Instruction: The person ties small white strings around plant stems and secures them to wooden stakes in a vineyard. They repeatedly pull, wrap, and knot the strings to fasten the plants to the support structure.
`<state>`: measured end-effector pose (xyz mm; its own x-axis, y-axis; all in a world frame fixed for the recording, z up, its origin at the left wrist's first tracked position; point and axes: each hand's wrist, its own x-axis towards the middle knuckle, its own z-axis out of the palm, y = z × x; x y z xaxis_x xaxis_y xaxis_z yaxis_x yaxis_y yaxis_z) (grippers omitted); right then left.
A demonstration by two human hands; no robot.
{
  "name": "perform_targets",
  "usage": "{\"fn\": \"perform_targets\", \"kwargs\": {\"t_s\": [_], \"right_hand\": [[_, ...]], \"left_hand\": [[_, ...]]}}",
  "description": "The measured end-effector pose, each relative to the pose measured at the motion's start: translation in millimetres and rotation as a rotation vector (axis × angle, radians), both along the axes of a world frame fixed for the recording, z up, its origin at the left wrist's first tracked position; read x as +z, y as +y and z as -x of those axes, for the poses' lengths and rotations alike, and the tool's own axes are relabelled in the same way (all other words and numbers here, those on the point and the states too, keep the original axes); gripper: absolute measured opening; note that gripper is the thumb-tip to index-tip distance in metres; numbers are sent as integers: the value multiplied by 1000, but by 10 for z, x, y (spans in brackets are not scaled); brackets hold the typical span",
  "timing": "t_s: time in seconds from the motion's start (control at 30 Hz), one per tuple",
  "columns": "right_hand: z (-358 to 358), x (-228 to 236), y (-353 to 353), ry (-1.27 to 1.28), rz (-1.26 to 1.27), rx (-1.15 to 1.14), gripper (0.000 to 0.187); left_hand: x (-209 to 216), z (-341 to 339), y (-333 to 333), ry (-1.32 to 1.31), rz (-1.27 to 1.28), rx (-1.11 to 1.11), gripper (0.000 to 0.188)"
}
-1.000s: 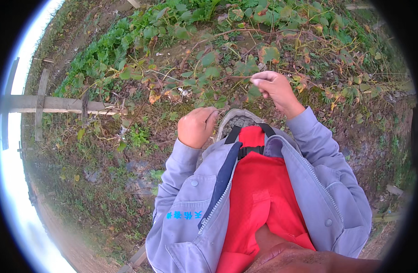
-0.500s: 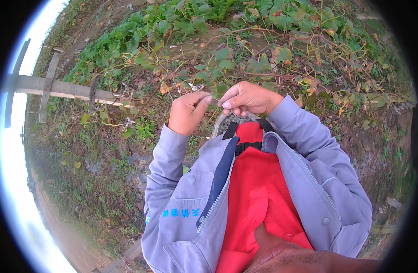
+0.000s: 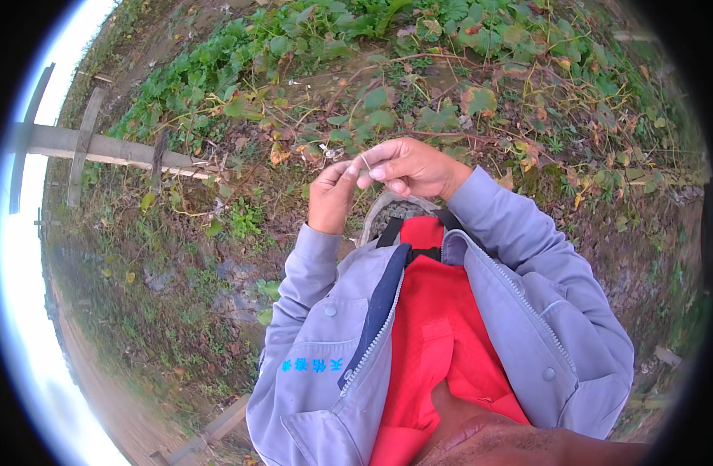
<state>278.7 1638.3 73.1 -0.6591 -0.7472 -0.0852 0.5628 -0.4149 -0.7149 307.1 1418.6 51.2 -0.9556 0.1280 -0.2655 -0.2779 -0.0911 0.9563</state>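
Note:
My left hand [image 3: 331,198] is closed, with thumb and forefinger pinched together beside the fingertips of my right hand. My right hand [image 3: 415,166] is closed too, its fingers curled inward. A thin pale strand [image 3: 366,161] shows between the two sets of fingertips; whether it is a stem or a string I cannot make out. Just under the hands, in front of my chest, is a grey, rough-textured thing [image 3: 401,208] with a pale curved rim, partly hidden by my jacket and straps.
Trailing vines [image 3: 481,101] with green and browning leaves spread over the ground beyond my hands. Denser green plants [image 3: 240,58] grow farther off. A weathered wooden rail [image 3: 112,145] with crosspieces juts in at the left, and another wooden plank [image 3: 217,427] lies at lower left.
My left hand has moved right and my right hand slightly left, so their fingertips now meet. The pale strand between them shows more upright.

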Motion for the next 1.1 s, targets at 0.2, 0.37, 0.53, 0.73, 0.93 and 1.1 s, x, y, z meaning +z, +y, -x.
{"fn": "perform_targets", "kwargs": {"t_s": [0.2,0.37,0.53,0.73,0.93,1.1], "right_hand": [[-61,-72,-156,26,-118,-281,40],[-212,-109,-112,686,-817,-260,43],[-566,9,145,345,-512,313,42],[-751,40,-68,386,-385,-394,46],[-834,259,323,509,-746,272,37],[-973,158,341,231,-299,-199,35]], "left_hand": [[50,-281,81,362,429,-181,24],[168,-456,-70,699,735,-255,20],[137,-545,-216,686,693,-245,17],[3,-711,-87,844,696,-517,18],[35,-657,-128,985,730,-354,15],[-26,-618,10,1008,601,-373,15]]}}
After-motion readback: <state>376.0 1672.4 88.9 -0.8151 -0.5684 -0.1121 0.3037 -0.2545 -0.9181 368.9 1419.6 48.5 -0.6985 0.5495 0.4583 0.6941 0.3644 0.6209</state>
